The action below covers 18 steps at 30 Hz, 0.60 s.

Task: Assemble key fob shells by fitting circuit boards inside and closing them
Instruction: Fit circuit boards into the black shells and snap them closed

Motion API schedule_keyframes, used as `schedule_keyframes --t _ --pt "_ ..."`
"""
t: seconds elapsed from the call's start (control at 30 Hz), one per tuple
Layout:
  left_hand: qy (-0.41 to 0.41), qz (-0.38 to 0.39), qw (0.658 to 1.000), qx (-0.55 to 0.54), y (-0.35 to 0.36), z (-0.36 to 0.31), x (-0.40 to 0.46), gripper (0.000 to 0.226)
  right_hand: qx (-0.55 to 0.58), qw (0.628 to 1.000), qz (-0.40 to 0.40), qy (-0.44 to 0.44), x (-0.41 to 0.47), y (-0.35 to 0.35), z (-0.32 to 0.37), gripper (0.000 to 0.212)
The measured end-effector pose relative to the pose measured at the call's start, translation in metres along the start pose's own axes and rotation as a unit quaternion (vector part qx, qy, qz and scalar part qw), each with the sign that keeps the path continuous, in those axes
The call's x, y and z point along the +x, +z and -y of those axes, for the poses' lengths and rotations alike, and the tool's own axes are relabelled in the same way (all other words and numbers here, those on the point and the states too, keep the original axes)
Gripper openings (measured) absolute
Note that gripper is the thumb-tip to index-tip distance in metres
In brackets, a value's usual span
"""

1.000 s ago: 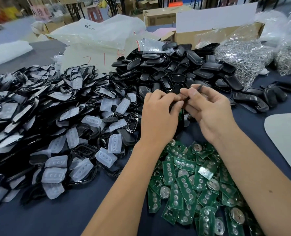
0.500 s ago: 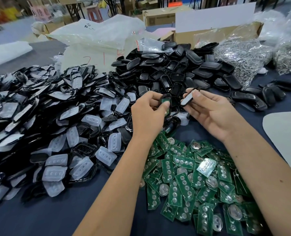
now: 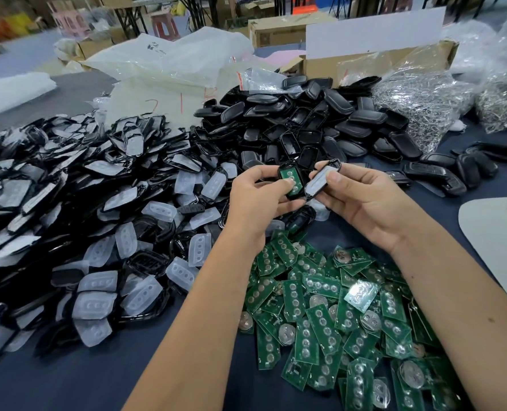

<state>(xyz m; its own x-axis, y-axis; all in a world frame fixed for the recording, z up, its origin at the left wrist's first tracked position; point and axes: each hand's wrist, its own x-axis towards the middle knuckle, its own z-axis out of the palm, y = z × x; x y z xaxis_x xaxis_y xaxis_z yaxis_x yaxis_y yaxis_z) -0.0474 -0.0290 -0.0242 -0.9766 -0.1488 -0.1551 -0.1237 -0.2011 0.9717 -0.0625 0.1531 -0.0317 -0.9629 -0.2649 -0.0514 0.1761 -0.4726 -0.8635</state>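
Note:
My left hand (image 3: 258, 200) holds a black shell half (image 3: 290, 180) with a green circuit board seated in it, thumb pressing on the board. My right hand (image 3: 362, 200) pinches the other shell half (image 3: 322, 179), a black frame with a translucent button pad, tilted just right of the first. The two halves almost touch at their lower ends. Below my hands lies a heap of green circuit boards (image 3: 335, 315). Black back shells (image 3: 305, 126) are piled behind my hands. Front frames with translucent pads (image 3: 98, 221) spread across the left.
Bags of small metal parts (image 3: 424, 105) sit at the back right by a cardboard box (image 3: 374, 57). Clear plastic bags (image 3: 169, 63) lie at the back. Closed black fobs (image 3: 454, 170) lie to the right, and a white board (image 3: 495, 241) at the right edge.
My hands, joined a second ago, separated and now each holds one shell half. The half with the board has turned face up, and the halves have drawn close again.

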Motion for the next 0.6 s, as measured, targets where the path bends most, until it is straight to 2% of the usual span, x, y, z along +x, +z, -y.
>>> schedule_keyframes --t 0.37,0.6 --pt "0.018 -0.004 1.000 -0.007 -0.0007 0.0015 0.0027 0.016 -0.004 1.000 -0.016 -0.005 -0.0005 0.0033 0.0007 0.032" --pt "0.030 -0.005 1.000 0.008 -0.0016 0.0038 0.0043 0.025 -0.016 1.000 -0.024 -0.011 -0.0003 0.0045 0.0003 0.033"
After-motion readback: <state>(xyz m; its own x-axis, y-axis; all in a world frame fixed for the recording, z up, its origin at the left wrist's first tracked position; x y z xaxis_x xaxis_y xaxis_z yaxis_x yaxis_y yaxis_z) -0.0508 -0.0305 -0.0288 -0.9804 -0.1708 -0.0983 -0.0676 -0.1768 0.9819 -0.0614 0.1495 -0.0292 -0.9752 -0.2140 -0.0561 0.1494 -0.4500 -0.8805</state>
